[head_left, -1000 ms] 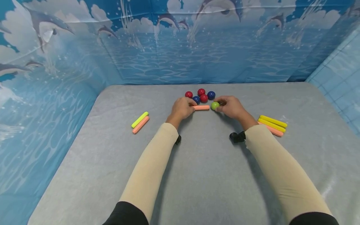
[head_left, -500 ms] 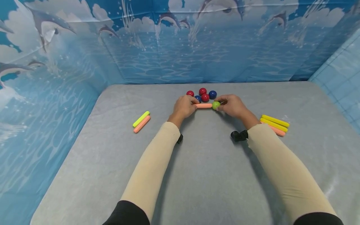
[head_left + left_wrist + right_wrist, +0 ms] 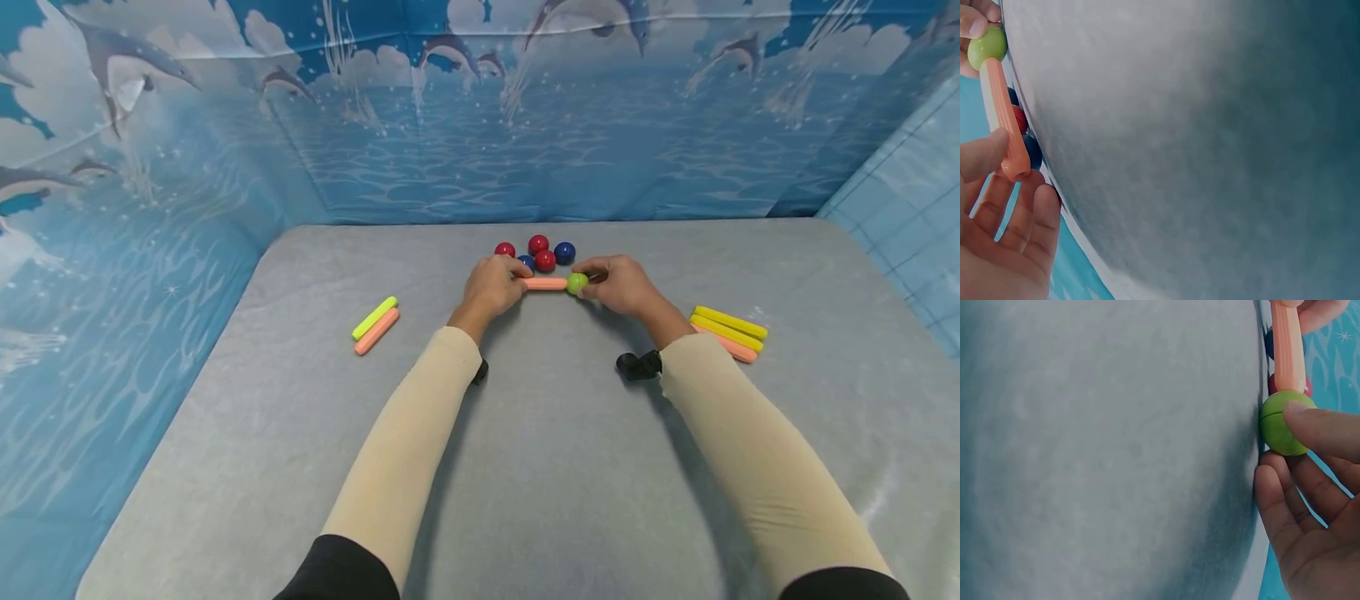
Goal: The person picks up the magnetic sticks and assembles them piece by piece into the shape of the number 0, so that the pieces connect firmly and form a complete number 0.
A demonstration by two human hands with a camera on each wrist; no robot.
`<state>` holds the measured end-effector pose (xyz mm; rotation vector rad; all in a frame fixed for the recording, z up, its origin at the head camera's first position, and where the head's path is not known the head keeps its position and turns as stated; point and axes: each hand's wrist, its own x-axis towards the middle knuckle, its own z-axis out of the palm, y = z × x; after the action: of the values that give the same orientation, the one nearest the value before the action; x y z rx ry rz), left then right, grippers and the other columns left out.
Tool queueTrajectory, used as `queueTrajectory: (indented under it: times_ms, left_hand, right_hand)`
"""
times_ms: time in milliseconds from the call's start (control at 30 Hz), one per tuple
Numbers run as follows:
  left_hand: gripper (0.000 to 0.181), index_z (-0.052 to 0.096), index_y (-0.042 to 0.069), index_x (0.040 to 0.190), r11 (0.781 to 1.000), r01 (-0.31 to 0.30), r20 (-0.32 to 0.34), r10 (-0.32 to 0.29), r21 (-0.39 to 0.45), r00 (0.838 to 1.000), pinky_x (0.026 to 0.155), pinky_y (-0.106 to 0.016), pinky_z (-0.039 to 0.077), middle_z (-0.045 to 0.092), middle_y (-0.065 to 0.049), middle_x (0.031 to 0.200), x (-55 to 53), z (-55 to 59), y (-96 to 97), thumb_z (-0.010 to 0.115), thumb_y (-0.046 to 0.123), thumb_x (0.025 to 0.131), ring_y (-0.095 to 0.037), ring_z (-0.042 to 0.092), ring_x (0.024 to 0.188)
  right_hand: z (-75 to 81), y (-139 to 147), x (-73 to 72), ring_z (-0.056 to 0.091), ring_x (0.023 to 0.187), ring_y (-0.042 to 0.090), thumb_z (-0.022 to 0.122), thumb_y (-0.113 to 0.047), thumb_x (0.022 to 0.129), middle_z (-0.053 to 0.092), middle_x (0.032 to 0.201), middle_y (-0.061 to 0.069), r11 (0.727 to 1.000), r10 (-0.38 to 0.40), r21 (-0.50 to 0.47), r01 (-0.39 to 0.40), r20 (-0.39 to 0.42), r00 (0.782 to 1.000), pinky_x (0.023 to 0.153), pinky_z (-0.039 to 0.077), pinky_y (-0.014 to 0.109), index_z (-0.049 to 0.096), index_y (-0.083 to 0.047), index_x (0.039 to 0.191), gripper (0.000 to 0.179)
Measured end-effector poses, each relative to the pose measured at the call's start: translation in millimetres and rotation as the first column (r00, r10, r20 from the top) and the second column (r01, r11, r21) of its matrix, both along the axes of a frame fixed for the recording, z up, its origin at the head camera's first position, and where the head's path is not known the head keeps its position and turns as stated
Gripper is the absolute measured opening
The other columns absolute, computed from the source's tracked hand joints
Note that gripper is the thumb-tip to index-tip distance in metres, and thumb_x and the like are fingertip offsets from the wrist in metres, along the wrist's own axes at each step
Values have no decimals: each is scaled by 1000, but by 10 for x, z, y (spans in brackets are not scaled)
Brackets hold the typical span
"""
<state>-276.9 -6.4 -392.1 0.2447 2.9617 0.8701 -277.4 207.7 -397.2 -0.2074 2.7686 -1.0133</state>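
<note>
My left hand pinches an orange ridged stick near its left end, thumb on one side and fingers behind. My right hand pinches a green ball between thumb and fingers. The stick's right end meets the green ball; whether it sits inside the ball cannot be told. In the left wrist view the orange stick has a hole in its near end. A seam line crosses the green ball in the right wrist view.
Behind the hands lie red balls and blue balls. A lime stick and an orange stick lie at left. Yellow sticks and another orange stick lie at right on the grey tabletop.
A small gap between the orange stick and the green ball one second ago has closed; they now touch. The left hand moved slightly right with the stick. Both holds stay the same.
</note>
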Motion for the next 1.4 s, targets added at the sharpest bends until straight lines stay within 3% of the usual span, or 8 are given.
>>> queueTrajectory:
  times_ms: [267, 500, 633, 767, 900, 1133, 1267, 1400]
  left_hand:
    - [21, 74, 16, 114, 999, 10, -69, -12, -34, 998, 94, -33, 53, 70, -1, 118, -10, 37, -108, 64, 21, 97, -17, 61, 105]
    - [23, 72, 13, 115, 996, 21, -141, -33, -90, 989, 101, -36, 51, 69, -3, 119, -82, 100, -249, 56, 16, 99, -19, 61, 113]
    - [34, 68, 16, 127, 988, 95, -109, -108, -123, 988, 111, -37, 44, 64, -1, 134, -106, 115, -234, 50, 9, 99, -20, 56, 128]
    - [49, 56, 21, 142, 968, 206, -3, -208, -146, 978, 118, -39, 36, 48, 3, 153, -108, 131, -180, 46, 3, 97, -21, 41, 145]
    - [52, 48, 23, 148, 949, 250, 64, -242, -193, 968, 115, -39, 40, 44, 1, 156, -96, 132, -141, 49, 7, 99, -22, 40, 144]
    - [63, 43, 31, 150, 942, 199, 47, -194, -270, 980, 106, -37, 48, 44, -4, 148, -89, 100, -167, 54, 3, 95, -19, 44, 134]
    - [61, 46, 30, 149, 926, 257, 18, -263, -275, 965, 113, -40, 43, 40, -1, 156, -99, 90, -197, 54, 1, 95, -21, 39, 143]
    - [52, 58, 24, 139, 933, 287, -14, -297, -217, 955, 114, -39, 42, 50, 1, 150, -104, 96, -191, 56, 0, 93, -19, 45, 139]
  right_hand:
    - [-23, 2, -2, 54, 124, 37, 63, -7, 95, 54, 142, 21, 999, 6, -32, -6, 4, 1000, 103, 48, 52, 58, -6, 137, 42]
    - [-17, 0, 6, 54, 124, 37, 63, -7, 95, 53, 143, 20, 999, -6, -31, 6, 21, 1000, 102, 48, 52, 58, -7, 137, 42]
    - [-23, 3, 11, 54, 124, 37, 63, -7, 94, 54, 143, 20, 999, -3, -38, 4, 19, 1000, 101, 48, 52, 59, -6, 136, 42]
    - [-23, 2, 17, 55, 125, 37, 63, -7, 95, 54, 143, 21, 999, 1, -45, 0, 18, 1000, 101, 48, 52, 59, -6, 136, 42]
    - [-19, -1, 19, 55, 125, 38, 63, -8, 95, 55, 142, 21, 999, 1, -51, 0, 16, 1000, 102, 48, 52, 59, -6, 136, 42]
    - [-16, 5, 12, 54, 125, 37, 63, -9, 95, 54, 143, 20, 999, -4, -35, 4, 23, 1000, 103, 48, 52, 58, -7, 137, 42]
    - [-18, 5, 3, 54, 125, 37, 64, -8, 95, 54, 143, 20, 1000, -1, -27, 2, 20, 1000, 103, 48, 52, 58, -7, 137, 42]
    - [-21, 9, -1, 55, 125, 37, 63, -8, 95, 55, 142, 21, 1000, 3, -31, -3, 13, 1000, 103, 48, 52, 58, -6, 136, 42]
